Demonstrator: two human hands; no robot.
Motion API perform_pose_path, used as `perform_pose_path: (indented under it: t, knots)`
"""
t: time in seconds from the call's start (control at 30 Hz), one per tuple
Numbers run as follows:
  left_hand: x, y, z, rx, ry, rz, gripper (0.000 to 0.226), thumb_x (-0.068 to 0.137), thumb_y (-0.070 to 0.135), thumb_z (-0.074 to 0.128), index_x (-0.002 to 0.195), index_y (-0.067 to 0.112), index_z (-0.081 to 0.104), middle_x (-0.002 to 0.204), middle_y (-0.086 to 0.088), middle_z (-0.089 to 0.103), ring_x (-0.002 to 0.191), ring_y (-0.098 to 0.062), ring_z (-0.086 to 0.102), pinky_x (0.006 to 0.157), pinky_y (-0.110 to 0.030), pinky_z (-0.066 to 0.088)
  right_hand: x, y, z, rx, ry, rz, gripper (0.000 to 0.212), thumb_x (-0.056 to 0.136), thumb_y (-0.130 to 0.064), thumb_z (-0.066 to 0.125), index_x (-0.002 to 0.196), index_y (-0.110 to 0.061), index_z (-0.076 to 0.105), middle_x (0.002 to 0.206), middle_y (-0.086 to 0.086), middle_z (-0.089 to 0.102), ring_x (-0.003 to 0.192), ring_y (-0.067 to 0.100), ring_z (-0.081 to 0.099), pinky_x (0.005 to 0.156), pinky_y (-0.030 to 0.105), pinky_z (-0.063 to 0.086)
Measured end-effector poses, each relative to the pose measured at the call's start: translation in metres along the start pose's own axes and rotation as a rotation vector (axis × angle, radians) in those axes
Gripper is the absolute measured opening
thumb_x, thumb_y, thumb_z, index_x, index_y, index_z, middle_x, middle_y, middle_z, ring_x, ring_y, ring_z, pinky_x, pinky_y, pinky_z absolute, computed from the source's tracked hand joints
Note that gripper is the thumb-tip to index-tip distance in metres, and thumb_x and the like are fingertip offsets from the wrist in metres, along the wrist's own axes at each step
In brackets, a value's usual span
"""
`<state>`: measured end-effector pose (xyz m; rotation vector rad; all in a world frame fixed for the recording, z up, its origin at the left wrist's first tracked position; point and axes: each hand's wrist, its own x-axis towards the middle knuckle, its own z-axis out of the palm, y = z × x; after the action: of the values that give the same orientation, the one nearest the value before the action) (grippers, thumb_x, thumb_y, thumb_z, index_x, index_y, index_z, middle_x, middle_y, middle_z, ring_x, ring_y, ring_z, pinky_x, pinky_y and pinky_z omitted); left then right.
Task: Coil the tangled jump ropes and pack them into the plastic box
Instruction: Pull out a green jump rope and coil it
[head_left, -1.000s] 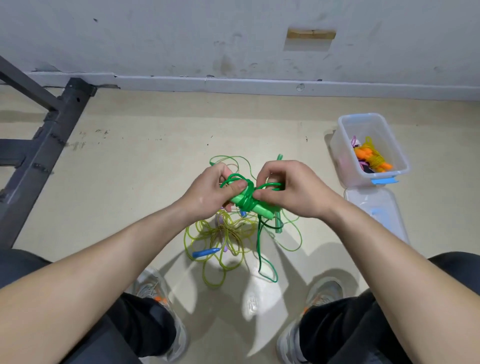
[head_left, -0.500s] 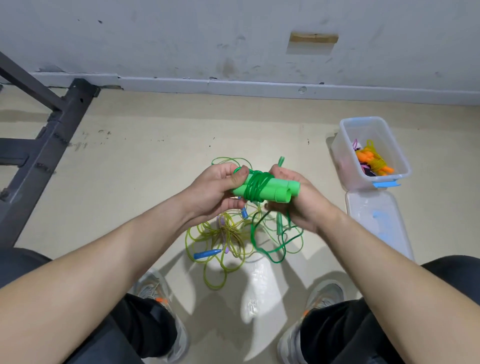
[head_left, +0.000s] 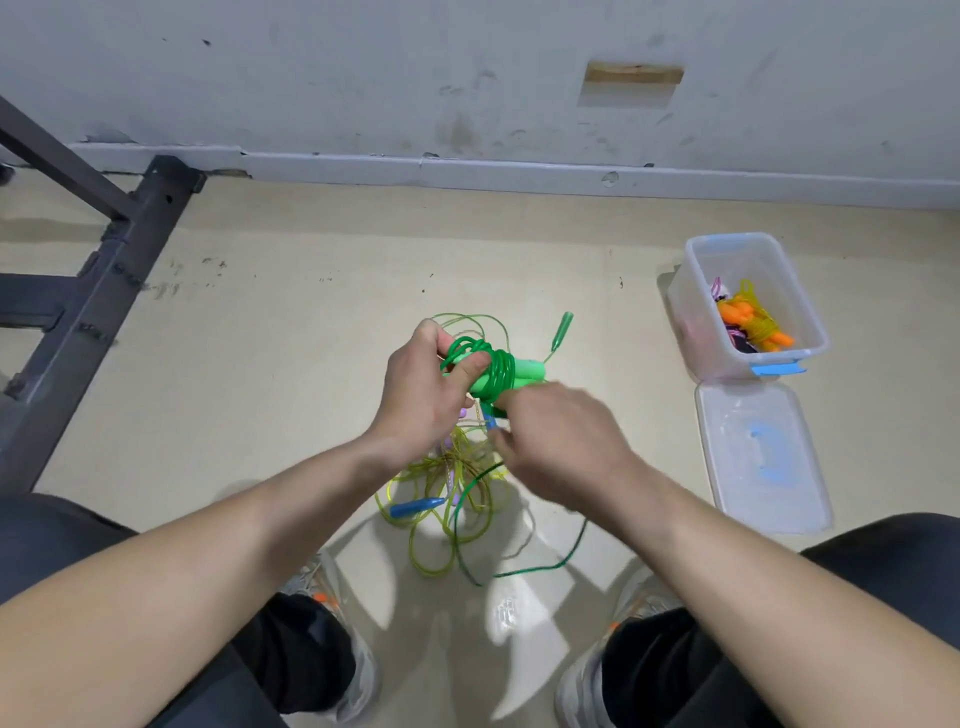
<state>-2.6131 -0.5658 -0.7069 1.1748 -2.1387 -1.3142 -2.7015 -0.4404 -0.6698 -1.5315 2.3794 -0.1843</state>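
Observation:
My left hand (head_left: 423, 387) grips the green jump rope (head_left: 501, 371) by its two bright green handles, with several turns of cord wound around them. My right hand (head_left: 558, 447), blurred, is below and to the right of the handles, fingers closed on the loose green cord that trails down to the floor. Under my hands lies a tangle of yellow-green rope (head_left: 441, 493) with a blue handle (head_left: 415, 506). The clear plastic box (head_left: 698, 312) stands at the right, holding coiled orange and yellow ropes (head_left: 753, 325).
The box's clear lid (head_left: 761, 457) lies flat on the floor just in front of it. A dark metal frame (head_left: 104, 280) stands at the left. The wall's baseboard (head_left: 519, 174) runs across the back. My shoes (head_left: 353, 670) sit at the bottom.
My right hand let go of the handles' right end and dropped below them, pulling the loose cord. The left hand keeps hold of the handles. The trailing green loop has stretched out to the right on the floor.

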Motion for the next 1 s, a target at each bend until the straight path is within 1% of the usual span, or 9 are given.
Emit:
perform_pose_path:
  t: [0.13, 0.27, 0.37, 0.43, 0.53, 0.6, 0.73, 0.93, 1.0]
  knots:
    - [0.005, 0.000, -0.003, 0.089, -0.122, 0.044, 0.031, 0.093, 0.029, 0.070, 0.084, 0.017, 0.043, 0.079, -0.007, 0.065, 0.055, -0.019, 0.069, 0.051, -0.040, 0.053, 0.006, 0.019, -0.030, -0.013, 0.067, -0.099, 0.019, 0.091, -0.042, 0.058, 0.099, -0.027, 0.065, 0.094, -0.003, 0.070, 0.093, 0.028, 0.064, 0.066, 0.033, 0.040]
    - [0.013, -0.002, -0.011, 0.002, -0.547, 0.011, 0.032, 0.087, 0.032, 0.074, 0.087, 0.015, 0.047, 0.079, -0.012, 0.068, 0.061, -0.034, 0.069, 0.062, -0.061, 0.057, 0.015, 0.041, -0.039, 0.061, -0.030, -0.137, 0.046, 0.072, -0.070, 0.071, 0.082, -0.028, 0.055, 0.078, -0.010, 0.066, 0.075, 0.014, 0.055, 0.061, 0.032, 0.035]
    - [0.014, 0.005, -0.016, -0.164, -0.771, -0.023, 0.037, 0.085, 0.032, 0.078, 0.086, 0.011, 0.048, 0.073, -0.002, 0.067, 0.060, -0.023, 0.067, 0.058, -0.043, 0.059, 0.023, 0.055, -0.037, 0.113, -0.023, -0.055, 0.066, 0.057, -0.080, 0.070, 0.069, -0.019, 0.051, 0.053, -0.009, 0.051, 0.054, 0.008, 0.043, 0.052, 0.031, 0.027]
    - [0.015, 0.012, -0.020, -0.289, -0.824, -0.072, 0.031, 0.086, 0.025, 0.073, 0.085, 0.009, 0.046, 0.068, 0.001, 0.064, 0.058, -0.015, 0.064, 0.053, -0.028, 0.058, 0.025, 0.069, -0.031, 0.576, -0.167, -0.016, 0.054, 0.073, -0.057, 0.081, 0.061, -0.016, 0.046, 0.046, -0.011, 0.036, 0.044, 0.009, 0.030, 0.048, 0.027, 0.024]
    - [0.016, 0.012, -0.024, -0.489, -0.874, -0.145, 0.039, 0.083, 0.032, 0.080, 0.087, 0.009, 0.048, 0.069, -0.001, 0.066, 0.056, -0.013, 0.065, 0.050, -0.023, 0.056, 0.024, 0.082, -0.016, 1.283, -0.392, -0.054, 0.032, 0.091, -0.027, 0.067, 0.066, -0.014, 0.051, 0.050, -0.010, 0.039, 0.045, 0.005, 0.029, 0.045, 0.017, 0.026]
    - [0.015, 0.009, -0.025, -0.648, -0.822, -0.204, 0.054, 0.072, 0.043, 0.087, 0.094, 0.007, 0.052, 0.079, -0.006, 0.067, 0.063, -0.015, 0.067, 0.055, -0.024, 0.059, 0.023, 0.081, 0.002, 1.512, -0.384, -0.013, 0.023, 0.092, -0.023, 0.064, 0.076, -0.009, 0.055, 0.054, -0.007, 0.050, 0.044, 0.003, 0.042, 0.048, 0.015, 0.034]
    - [0.012, 0.014, -0.022, -0.852, -0.532, -0.298, 0.028, 0.095, 0.030, 0.057, 0.103, 0.003, 0.059, 0.084, -0.010, 0.068, 0.066, -0.013, 0.067, 0.055, -0.020, 0.057, 0.025, 0.068, 0.033, 1.682, -0.244, 0.126, 0.008, 0.090, -0.020, 0.064, 0.092, -0.014, 0.068, 0.067, 0.004, 0.058, 0.061, 0.015, 0.054, 0.067, 0.035, 0.024]
    - [0.020, 0.005, -0.012, -0.832, -0.130, -0.393, 0.022, 0.102, 0.024, 0.055, 0.094, 0.004, 0.054, 0.092, -0.015, 0.064, 0.068, -0.013, 0.070, 0.058, -0.020, 0.057, 0.014, 0.036, 0.044, 1.245, -0.264, 0.160, 0.017, 0.104, -0.021, 0.053, 0.093, -0.011, 0.062, 0.067, 0.003, 0.064, 0.067, 0.022, 0.059, 0.075, 0.037, 0.048]
    - [0.021, -0.002, -0.007, -0.729, -0.036, -0.382, 0.026, 0.101, 0.025, 0.059, 0.100, -0.001, 0.053, 0.104, -0.021, 0.063, 0.070, -0.015, 0.072, 0.060, -0.023, 0.058, 0.012, 0.031, 0.045, 1.142, -0.303, 0.149, 0.003, 0.097, -0.011, 0.060, 0.095, -0.010, 0.061, 0.070, 0.003, 0.069, 0.067, 0.020, 0.060, 0.075, 0.036, 0.051]
